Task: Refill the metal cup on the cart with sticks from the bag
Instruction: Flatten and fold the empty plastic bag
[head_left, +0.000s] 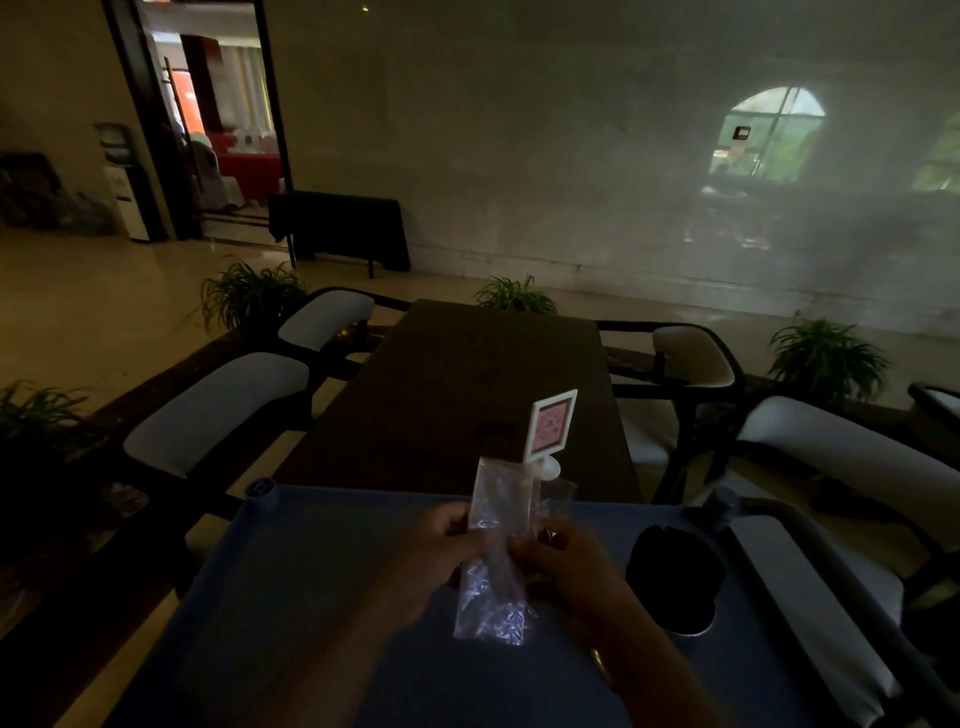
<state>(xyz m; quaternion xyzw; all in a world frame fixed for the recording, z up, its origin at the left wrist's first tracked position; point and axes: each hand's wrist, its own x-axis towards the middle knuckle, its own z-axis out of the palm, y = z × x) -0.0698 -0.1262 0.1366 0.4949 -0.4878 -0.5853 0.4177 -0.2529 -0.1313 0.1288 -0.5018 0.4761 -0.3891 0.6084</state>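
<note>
The left hand and the right hand meet over the near middle of the blue cart, both closed on a clear plastic bag that stands upright between them. The left pinches the bag's left edge; the right pinches its right side, thumb toward the left hand. Held this way, mouth up and well off the cart top, the bag looks ready to be opened or reached into without spilling. The sticks inside cannot be made out in the dim light (only glints on the plastic show).

Both forearms come in from the lower edge, wrists roughly level, the right forearm angled in from the lower right.

Just to the right of the right hand sits the metal cup, dark, upright on the cart. Beyond the fingers, past the cart's far edge, a small white sign stands on a dark table.
</note>
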